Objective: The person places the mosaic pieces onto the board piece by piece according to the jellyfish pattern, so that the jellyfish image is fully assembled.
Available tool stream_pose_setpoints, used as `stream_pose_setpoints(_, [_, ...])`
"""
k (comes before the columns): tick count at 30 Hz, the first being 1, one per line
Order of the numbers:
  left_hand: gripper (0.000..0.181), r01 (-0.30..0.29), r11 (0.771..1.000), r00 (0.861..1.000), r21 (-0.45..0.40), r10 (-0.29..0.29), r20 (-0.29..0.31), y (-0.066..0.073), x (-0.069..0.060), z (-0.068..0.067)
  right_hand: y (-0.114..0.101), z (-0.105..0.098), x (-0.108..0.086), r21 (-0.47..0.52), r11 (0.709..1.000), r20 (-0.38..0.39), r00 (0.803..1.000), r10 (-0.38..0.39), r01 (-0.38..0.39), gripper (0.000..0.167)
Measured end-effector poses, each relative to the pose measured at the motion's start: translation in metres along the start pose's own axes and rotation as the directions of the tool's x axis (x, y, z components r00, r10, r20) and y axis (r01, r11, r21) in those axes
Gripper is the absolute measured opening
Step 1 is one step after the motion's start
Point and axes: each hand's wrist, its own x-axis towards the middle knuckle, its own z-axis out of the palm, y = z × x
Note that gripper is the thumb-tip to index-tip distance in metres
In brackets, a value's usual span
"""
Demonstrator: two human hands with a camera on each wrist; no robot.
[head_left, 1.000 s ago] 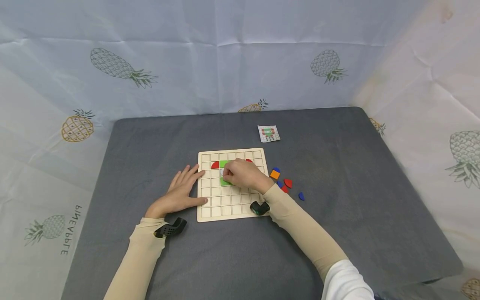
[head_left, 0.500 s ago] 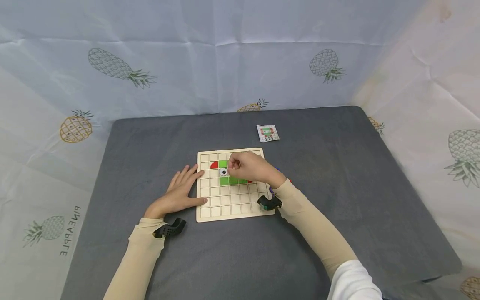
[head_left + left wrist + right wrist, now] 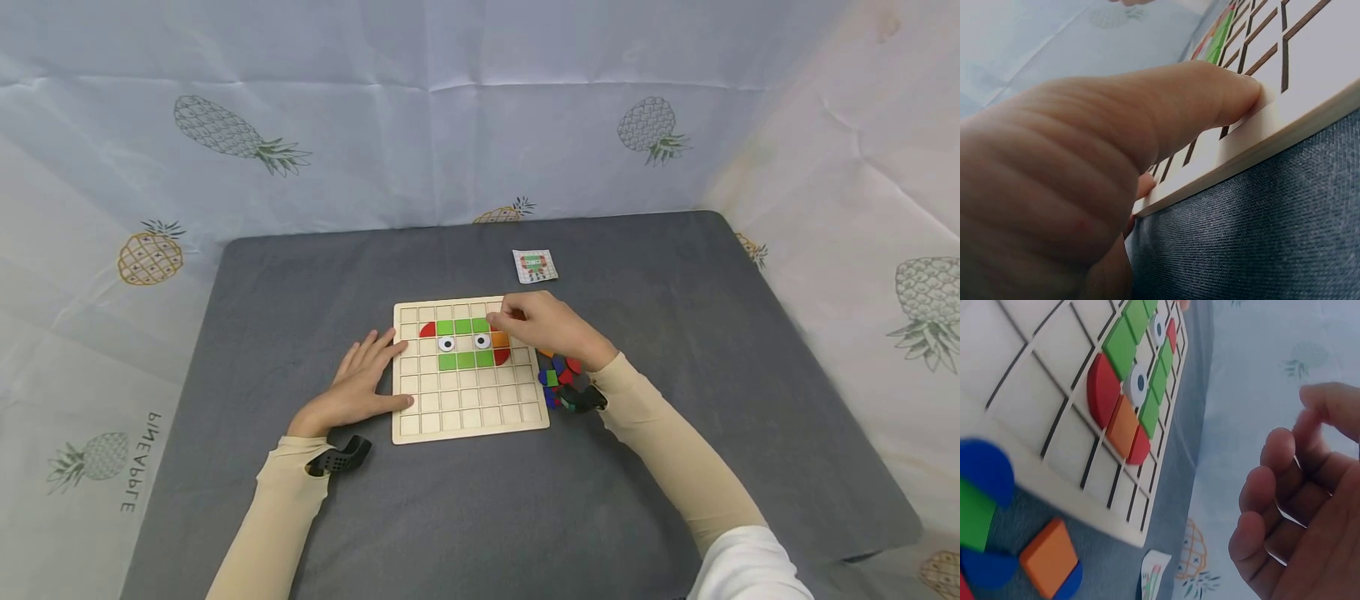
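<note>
My left hand [image 3: 351, 395] rests on the left edge of the wooden grid board [image 3: 450, 404], fingers spread. In the left wrist view its thumb [image 3: 1210, 94] presses on the board's edge. Over the board's upper right corner is my right hand [image 3: 551, 327], its fingers loosely curled, with nothing visible between them in the right wrist view. Two rows of green squares [image 3: 466, 360] lie on the board, with a left eye disc [image 3: 447, 343] and a right eye disc [image 3: 482, 341] between them. An orange square [image 3: 1122, 426] sits between red pieces at the right end.
Loose blue, red, green and orange pieces [image 3: 552, 377] lie against the board's right side, partly hidden by my right wrist. A small pattern card [image 3: 535, 267] lies behind the board. Grey cloth [image 3: 712, 375] covers the table.
My right hand has moved right, away from the middle of the board, uncovering the right eye disc, the orange square and loose pieces. My left hand has stayed in place.
</note>
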Motion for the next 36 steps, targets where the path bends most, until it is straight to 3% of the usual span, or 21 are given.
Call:
stream_pose_setpoints(6, [0.093,0.004,1.000,1.000,0.003,-0.004,-0.001,0.000,0.000,0.000,0.014,-0.011,-0.006,-0.019,1.000,-0.036,0.999,0.018,-0.019,0.030])
stream_pose_setpoints(16, [0.093,0.003,1.000,1.000,0.003,-0.003,-0.001,-0.001,0.000,0.000,0.035,-0.021,-0.019,-0.147,0.988,-0.082,0.996,0.031,-0.042,0.021])
stream_pose_setpoints(25, [0.092,0.001,1.000,1.000,0.005,-0.001,-0.003,-0.001,0.000,0.001,0.050,-0.023,-0.027,-0.143,0.985,-0.126,0.989,0.083,-0.101,0.016])
stream_pose_setpoints(30, [0.092,-0.004,1.000,1.000,-0.004,0.004,-0.009,-0.001,0.000,0.000,0.059,-0.023,-0.031,-0.186,0.970,-0.090,0.985,0.145,-0.159,0.019])
stream_pose_setpoints(36, [0.092,0.003,1.000,1.000,-0.002,-0.003,-0.002,0.000,0.000,0.001,0.067,-0.024,-0.039,-0.226,0.959,-0.038,0.985,0.166,-0.171,0.017])
